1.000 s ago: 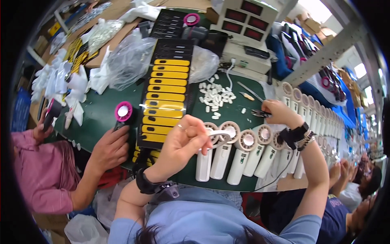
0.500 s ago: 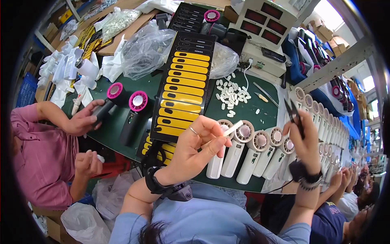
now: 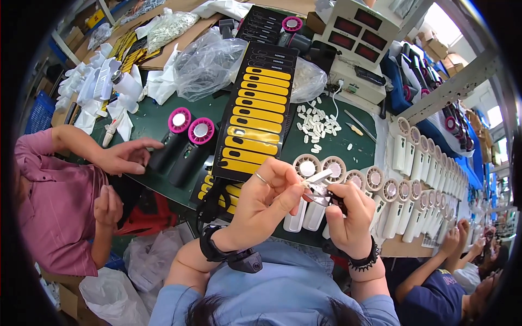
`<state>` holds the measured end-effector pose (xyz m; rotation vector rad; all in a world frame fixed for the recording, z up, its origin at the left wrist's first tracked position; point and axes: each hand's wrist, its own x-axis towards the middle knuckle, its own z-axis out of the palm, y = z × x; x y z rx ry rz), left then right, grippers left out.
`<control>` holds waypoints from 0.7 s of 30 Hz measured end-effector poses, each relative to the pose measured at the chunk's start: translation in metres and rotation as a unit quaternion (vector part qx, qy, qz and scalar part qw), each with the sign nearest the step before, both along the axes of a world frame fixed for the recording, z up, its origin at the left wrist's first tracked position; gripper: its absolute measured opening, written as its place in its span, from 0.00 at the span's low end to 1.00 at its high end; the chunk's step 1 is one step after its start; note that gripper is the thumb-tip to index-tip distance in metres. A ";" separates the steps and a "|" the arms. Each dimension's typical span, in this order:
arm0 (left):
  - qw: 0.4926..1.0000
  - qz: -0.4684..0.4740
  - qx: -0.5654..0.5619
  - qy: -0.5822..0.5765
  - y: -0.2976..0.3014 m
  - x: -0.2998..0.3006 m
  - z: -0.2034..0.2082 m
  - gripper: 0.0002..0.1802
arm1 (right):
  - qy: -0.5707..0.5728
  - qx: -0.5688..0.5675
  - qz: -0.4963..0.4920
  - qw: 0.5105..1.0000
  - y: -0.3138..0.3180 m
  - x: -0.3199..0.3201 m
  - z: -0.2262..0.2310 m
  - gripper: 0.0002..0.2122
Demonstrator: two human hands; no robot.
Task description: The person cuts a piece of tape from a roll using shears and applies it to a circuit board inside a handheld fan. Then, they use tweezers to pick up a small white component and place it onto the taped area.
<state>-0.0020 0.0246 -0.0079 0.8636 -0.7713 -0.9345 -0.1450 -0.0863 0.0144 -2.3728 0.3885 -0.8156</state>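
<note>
Clock read about my hands, twelve straight ahead.

Item: my left hand (image 3: 266, 201), thumb and fingertips pinched together on a slim white strip (image 3: 321, 176), smooth, straight-edged, slanting toward one o'clock. (A plain ring sits on one finger.)

Item: my right hand (image 3: 352, 217), fingers curled close around the dark grips of metal nippers (image 3: 318, 199); their shiny head lies at my left fingertips, just below the strip. Whether the blades touch it, I cannot tell.

Item: white handheld fans (image 3: 389, 191), round ribbed heads on smooth, straight handles, ranked beneath my hands and out to three o'clock.

Item: small white oblong pieces (image 3: 314, 126), rounded at the ends, loosely heaped at twelve on a green tabletop (image 3: 283, 149).

Item: slender metal tweezers (image 3: 360, 126), at one.

Item: a glossy black sheet (image 3: 228, 146) bearing yellow round-ended strips (image 3: 261, 108), at eleven.

Item: two dark handheld fans (image 3: 187, 158), magenta-rimmed, at ten, a co-worker's hand (image 3: 128, 157) beside them.

Item: crumpled clear plastic bag (image 3: 204, 68), at eleven, farther off.
</note>
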 end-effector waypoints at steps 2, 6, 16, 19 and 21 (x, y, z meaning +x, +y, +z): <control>1.000 0.008 0.012 -0.004 0.000 0.000 0.000 0.05 | -0.002 0.026 0.004 1.000 0.003 0.002 -0.002 0.10; 1.000 0.016 0.008 0.011 -0.005 -0.003 -0.002 0.06 | -0.010 0.032 0.003 0.999 0.004 0.004 -0.004 0.09; 1.000 -0.003 0.027 -0.004 -0.007 0.000 -0.004 0.05 | -0.013 0.133 0.013 0.991 0.000 0.004 -0.017 0.06; 1.000 0.006 0.018 0.000 -0.008 -0.002 -0.004 0.05 | -0.011 0.141 0.008 0.990 0.000 0.005 -0.017 0.06; 1.000 0.012 0.017 -0.002 -0.008 -0.002 -0.004 0.05 | 0.014 0.138 -0.005 0.990 0.001 0.004 -0.017 0.12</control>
